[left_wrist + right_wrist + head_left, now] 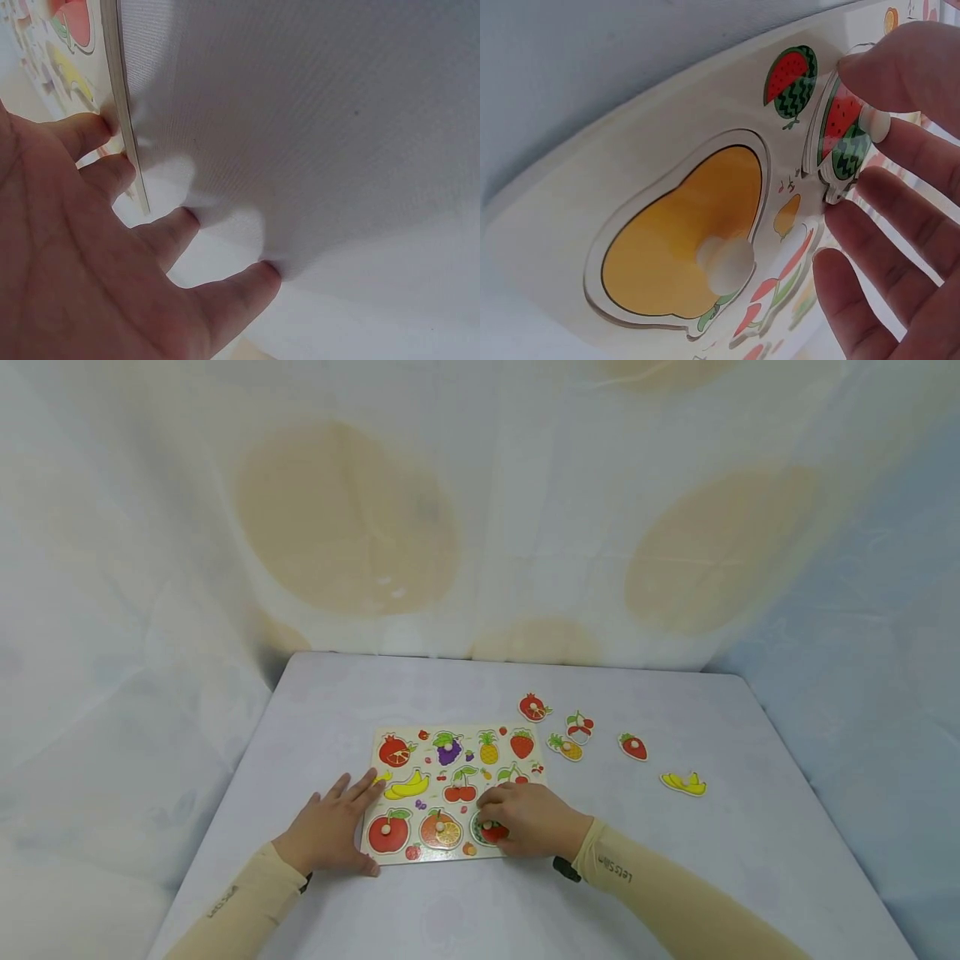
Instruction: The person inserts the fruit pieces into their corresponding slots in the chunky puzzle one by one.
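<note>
A person's right hand [536, 818] curled about a flat red-and-green watermelon piece [838, 124], thumb at one edge and a fingertip by its round white knob [874, 124]; from where I stood, I could not tell how firmly it pinched. The piece sat at its recess toward the front right of an off-white rectangular puzzle board [547, 240], near a yellow-orange pear piece [682, 225]. The left hand [330, 822] lay spread at the board's left edge.

A slight twist of the fingers, I judged, could have jammed the watermelon piece on the recess rim, and a sideways push could have slid the board, braced as it was on one side only. Beyond its right edge, a red-and-green cherry piece [580, 727] and an orange-yellow pineapple piece [565, 747] lay so close that a reach for one might have nudged the other. A red strawberry piece [633, 747], a yellow banana piece [684, 783] and a red pomegranate piece [533, 707] lay apart.

The pale lavender-white table [450, 910] wore a finely ribbed covering. White drapery [525, 510] with large tan circles hung behind it; similar cloth closed off both sides, bluish at right.
</note>
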A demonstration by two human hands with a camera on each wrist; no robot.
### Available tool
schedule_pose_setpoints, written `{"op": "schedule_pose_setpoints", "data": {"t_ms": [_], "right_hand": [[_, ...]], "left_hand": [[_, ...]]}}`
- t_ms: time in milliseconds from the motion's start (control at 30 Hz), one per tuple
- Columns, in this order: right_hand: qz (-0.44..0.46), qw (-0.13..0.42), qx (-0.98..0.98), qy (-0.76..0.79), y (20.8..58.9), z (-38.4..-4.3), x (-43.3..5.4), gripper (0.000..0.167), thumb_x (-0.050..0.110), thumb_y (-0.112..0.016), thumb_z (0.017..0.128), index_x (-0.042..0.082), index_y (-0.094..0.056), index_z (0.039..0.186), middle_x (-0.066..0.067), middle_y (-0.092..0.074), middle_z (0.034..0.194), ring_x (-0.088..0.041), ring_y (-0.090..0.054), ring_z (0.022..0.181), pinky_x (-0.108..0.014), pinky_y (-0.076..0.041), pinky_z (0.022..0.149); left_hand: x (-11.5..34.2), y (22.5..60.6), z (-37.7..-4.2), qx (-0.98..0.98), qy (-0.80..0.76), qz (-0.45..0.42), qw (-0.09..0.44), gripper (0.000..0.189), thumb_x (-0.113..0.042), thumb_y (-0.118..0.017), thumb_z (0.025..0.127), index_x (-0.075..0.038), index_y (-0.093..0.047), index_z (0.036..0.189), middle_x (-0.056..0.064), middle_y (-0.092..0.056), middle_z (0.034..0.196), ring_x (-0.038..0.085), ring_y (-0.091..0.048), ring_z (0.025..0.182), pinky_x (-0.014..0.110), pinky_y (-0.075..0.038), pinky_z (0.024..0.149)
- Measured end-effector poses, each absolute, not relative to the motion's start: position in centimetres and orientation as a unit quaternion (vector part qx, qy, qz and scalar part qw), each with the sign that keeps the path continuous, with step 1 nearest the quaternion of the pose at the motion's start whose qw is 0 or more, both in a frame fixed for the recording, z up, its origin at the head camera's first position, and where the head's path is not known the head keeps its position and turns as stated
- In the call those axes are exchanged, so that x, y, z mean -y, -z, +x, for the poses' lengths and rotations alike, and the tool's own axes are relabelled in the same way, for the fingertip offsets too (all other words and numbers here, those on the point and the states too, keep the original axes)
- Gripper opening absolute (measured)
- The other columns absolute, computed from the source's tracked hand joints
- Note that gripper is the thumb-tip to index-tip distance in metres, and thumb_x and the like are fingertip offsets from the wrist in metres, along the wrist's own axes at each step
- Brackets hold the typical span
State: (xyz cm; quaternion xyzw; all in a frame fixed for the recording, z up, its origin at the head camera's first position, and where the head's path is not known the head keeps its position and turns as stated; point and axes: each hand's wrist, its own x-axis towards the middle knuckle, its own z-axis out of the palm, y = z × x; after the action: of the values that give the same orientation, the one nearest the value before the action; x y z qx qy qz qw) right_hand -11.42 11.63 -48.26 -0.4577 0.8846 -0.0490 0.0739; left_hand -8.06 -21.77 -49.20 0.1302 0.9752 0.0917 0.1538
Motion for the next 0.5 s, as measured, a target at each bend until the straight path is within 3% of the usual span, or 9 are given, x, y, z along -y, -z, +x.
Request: {"op": "schedule_pose_setpoints", "data": {"t_ms": [500], "right_hand": [[-0.465,0.067,-0.881,0.057,48.52,-11.34,-11.75,0.032,0.029,-0.079,0.085,0.022,-0.073,0.115,0.006,-0.064,0.121,-0.014,-0.059,0.115,-0.028,-0.051,0.094]], "left_hand": [[21.7,49.18,-8.03,-0.975,-0.091,0.13,0.154,0.122,-0.057,-0.092,0.053,-0.015,-0.039,0.154,0.006,-0.026,0.163,0.046,-0.023,0.144,0.076,-0.026,0.102]]}}
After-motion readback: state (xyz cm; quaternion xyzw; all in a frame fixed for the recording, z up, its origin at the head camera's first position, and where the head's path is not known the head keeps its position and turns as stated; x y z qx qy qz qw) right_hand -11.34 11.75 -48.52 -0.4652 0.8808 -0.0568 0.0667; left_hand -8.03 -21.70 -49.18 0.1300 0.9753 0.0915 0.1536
